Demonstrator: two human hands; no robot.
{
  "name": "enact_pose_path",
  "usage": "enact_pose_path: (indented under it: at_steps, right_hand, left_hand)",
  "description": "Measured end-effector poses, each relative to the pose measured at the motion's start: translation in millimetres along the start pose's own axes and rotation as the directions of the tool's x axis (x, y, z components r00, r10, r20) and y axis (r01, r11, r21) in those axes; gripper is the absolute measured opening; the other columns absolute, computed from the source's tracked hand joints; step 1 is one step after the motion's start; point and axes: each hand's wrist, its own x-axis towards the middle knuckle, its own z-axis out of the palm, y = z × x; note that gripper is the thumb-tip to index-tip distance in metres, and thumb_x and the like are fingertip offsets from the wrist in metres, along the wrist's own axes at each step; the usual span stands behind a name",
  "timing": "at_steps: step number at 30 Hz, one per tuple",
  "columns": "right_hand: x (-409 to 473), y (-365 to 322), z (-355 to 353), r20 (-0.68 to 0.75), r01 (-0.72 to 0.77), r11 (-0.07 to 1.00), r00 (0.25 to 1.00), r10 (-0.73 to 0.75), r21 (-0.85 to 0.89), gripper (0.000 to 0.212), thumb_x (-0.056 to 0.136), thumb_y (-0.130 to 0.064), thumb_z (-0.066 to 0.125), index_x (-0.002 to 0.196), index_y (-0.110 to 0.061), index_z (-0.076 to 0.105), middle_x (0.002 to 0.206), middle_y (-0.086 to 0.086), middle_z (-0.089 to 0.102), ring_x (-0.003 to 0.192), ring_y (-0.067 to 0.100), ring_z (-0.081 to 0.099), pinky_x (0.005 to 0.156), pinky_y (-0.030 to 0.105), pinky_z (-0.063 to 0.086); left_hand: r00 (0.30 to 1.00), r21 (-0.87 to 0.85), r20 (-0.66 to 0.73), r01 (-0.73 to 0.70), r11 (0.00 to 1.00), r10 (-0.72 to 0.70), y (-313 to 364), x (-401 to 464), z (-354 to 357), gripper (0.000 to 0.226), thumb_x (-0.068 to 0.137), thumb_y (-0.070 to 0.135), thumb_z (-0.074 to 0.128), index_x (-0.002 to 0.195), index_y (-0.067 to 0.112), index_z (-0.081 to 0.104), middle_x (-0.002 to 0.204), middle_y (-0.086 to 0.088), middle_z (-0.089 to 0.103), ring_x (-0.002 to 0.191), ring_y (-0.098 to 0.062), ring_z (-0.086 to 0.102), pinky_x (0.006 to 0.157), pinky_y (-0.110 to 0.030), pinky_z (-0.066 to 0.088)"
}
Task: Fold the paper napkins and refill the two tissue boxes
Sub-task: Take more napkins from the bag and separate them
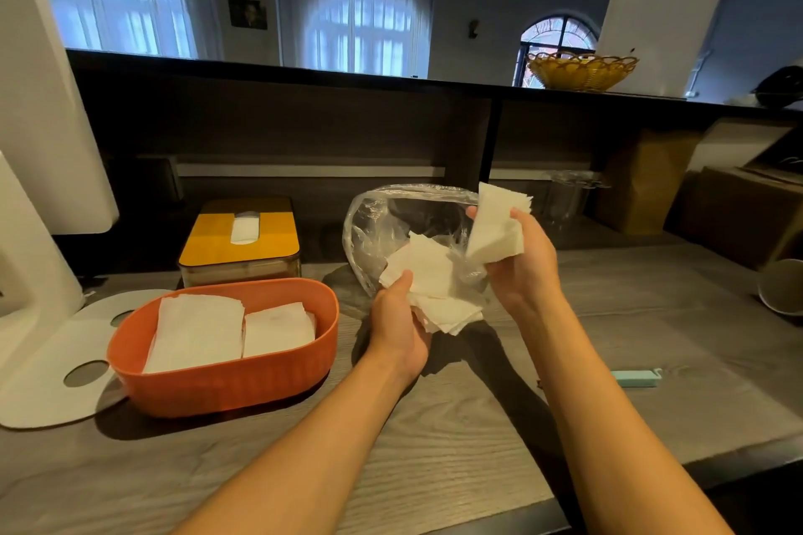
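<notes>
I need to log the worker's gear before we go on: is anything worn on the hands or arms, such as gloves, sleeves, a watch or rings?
Nothing shows. The left hand and the right hand are bare, without gloves, and both forearms are uncovered down to the frame's lower edge. No sleeve, watch, bracelet or ring is visible in this view.

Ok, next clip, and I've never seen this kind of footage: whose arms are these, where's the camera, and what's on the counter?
There is no machine here. One wide-angle camera sits on a person's head, looking forward and down, so the arms are their own. The left hand holds a loose stack of paper napkins at the mouth of a clear plastic bag. The right hand grips a smaller bunch of napkins, raised. On the wooden counter an open orange box holds two napkin piles; behind it stands a yellow-lidded tissue box.
</notes>
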Motion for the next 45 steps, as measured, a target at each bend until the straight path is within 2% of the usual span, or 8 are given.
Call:
enact_pose_path:
  at_steps: [5, 10, 17, 23, 30, 35, 40, 45]
  right_hand:
    - [-2.3, 19.6, 10.6, 0.071, -0.145, 0.962, 0.984, 0.165, -0.230, 0.024, 0.101, -0.033, 0.055, 0.110, -0.013, 0.064, 0.097, 0.009, 0.074, 0.091, 0.024, 0.070, 0.073, 0.037, 0.058]
    - [5.9, 25.0, 1.4, 0.000, 0.013, 0.836, 1.000, -0.015, -0.549, 0.008, 0.094, -0.023, 0.065, 0.102, -0.023, 0.065, 0.103, 0.002, 0.070, 0.089, 0.020, 0.065, 0.065, 0.032, 0.050]
    - [4.8, 29.9, 0.8, 0.004, -0.006, 0.838, 1.000, 0.010, -0.545, 0.024, 0.091, -0.020, 0.070, 0.113, -0.016, 0.062, 0.104, 0.002, 0.067, 0.086, 0.017, 0.062, 0.061, 0.031, 0.049]
    - [7.5, 19.6, -3.5, 0.075, -0.120, 0.866, 0.981, 0.177, -0.485, 0.030, 0.088, -0.025, 0.071, 0.113, -0.017, 0.058, 0.114, 0.012, 0.066, 0.105, 0.033, 0.065, 0.094, 0.048, 0.056]
    - [12.9, 20.2, -6.4, 0.125, 0.124, 0.876, 0.989, -0.073, -0.466, 0.018, 0.086, -0.015, 0.072, 0.098, -0.025, 0.064, 0.107, 0.005, 0.069, 0.101, 0.025, 0.066, 0.081, 0.039, 0.057]
    - [13.7, 14.4, -9.2, -0.036, 0.221, 0.899, 0.967, -0.252, -0.379, 0.018, 0.089, -0.012, 0.067, 0.096, -0.027, 0.061, 0.101, 0.001, 0.065, 0.098, 0.020, 0.062, 0.077, 0.032, 0.053]
    - [12.0, 1.6, -9.1, -0.121, 0.145, 0.989, 0.982, -0.146, -0.018, 0.026, 0.096, -0.013, 0.062, 0.121, -0.020, 0.055, 0.113, 0.005, 0.066, 0.099, 0.022, 0.067, 0.074, 0.038, 0.059]
    - [-0.1, 21.4, 6.2, 0.015, 0.096, 0.966, 0.995, -0.095, -0.242, 0.018, 0.096, -0.014, 0.062, 0.114, -0.018, 0.059, 0.105, 0.007, 0.068, 0.093, 0.022, 0.069, 0.068, 0.035, 0.061]
  left_hand:
    - [0.995, 0.063, 0.094, -0.049, 0.997, 0.043, -0.9, -3.5, -0.2, 0.042, 0.105, 0.042, 0.039, 0.134, 0.021, 0.061, 0.121, -0.012, 0.072, 0.111, -0.029, 0.068, 0.087, -0.042, 0.056]
    - [0.995, 0.149, 0.083, -0.061, 0.987, 0.049, -3.0, -3.4, 0.3, 0.035, 0.100, 0.024, 0.056, 0.134, 0.018, 0.060, 0.119, -0.010, 0.073, 0.109, -0.028, 0.070, 0.088, -0.044, 0.058]
    - [0.987, 0.219, 0.069, -0.157, 0.963, 0.145, -3.7, -0.9, -1.4, 0.036, 0.099, 0.006, 0.057, 0.126, 0.030, 0.061, 0.116, -0.005, 0.072, 0.103, -0.024, 0.070, 0.082, -0.043, 0.060]
    - [0.986, 0.230, 0.084, -0.162, 0.960, 0.146, 1.5, -3.1, -1.5, 0.037, 0.096, 0.007, 0.062, 0.127, 0.027, 0.062, 0.121, -0.009, 0.070, 0.109, -0.030, 0.069, 0.085, -0.048, 0.060]
    - [1.000, 0.104, -0.021, 0.012, 0.994, -0.010, 5.7, -0.5, -2.1, 0.040, 0.099, 0.042, 0.057, 0.137, 0.028, 0.054, 0.119, -0.011, 0.070, 0.104, -0.035, 0.069, 0.082, -0.052, 0.060]
    - [0.999, 0.018, -0.012, 0.045, 0.999, -0.045, 4.6, 0.7, -2.4, 0.044, 0.102, 0.044, 0.049, 0.140, 0.022, 0.055, 0.125, -0.012, 0.069, 0.112, -0.036, 0.067, 0.088, -0.051, 0.057]
    - [0.996, -0.032, 0.085, -0.005, 0.999, 0.008, 3.2, -2.8, 0.1, 0.056, 0.104, 0.053, 0.028, 0.134, 0.019, 0.062, 0.127, -0.012, 0.069, 0.120, -0.035, 0.062, 0.099, -0.046, 0.050]
    - [0.996, 0.001, 0.079, -0.049, 0.999, 0.048, 1.6, -3.6, 0.3, 0.053, 0.102, 0.054, 0.034, 0.134, 0.023, 0.062, 0.127, -0.013, 0.069, 0.113, -0.031, 0.064, 0.093, -0.045, 0.051]
